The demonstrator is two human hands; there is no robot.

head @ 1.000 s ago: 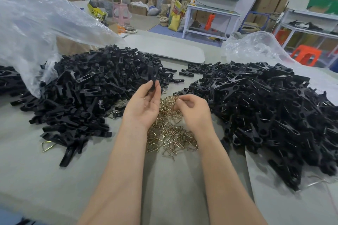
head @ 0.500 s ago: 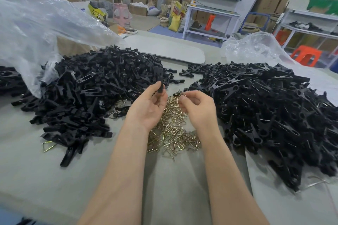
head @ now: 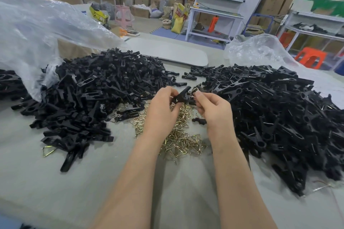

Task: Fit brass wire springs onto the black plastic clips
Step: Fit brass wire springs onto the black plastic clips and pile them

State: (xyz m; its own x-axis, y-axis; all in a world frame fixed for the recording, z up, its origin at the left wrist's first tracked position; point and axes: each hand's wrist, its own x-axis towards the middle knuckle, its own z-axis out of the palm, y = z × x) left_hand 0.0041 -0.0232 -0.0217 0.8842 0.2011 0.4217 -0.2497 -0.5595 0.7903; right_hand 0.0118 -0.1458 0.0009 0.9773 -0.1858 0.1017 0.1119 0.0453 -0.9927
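One black clip (head: pixel 181 95) sits pinched in the left hand (head: pixel 162 111) just above the loose springs (head: pixel 183 140), while the right hand (head: pixel 214 110) pinches a brass spring (head: pixel 194 91) at its end, where a crooked push would likely let the wire slip and flick away.

Both forearms forward, left hand (head: pixel 163 111) and right hand (head: pixel 214 111) close together, fingers (head: pixel 200 97) curled.
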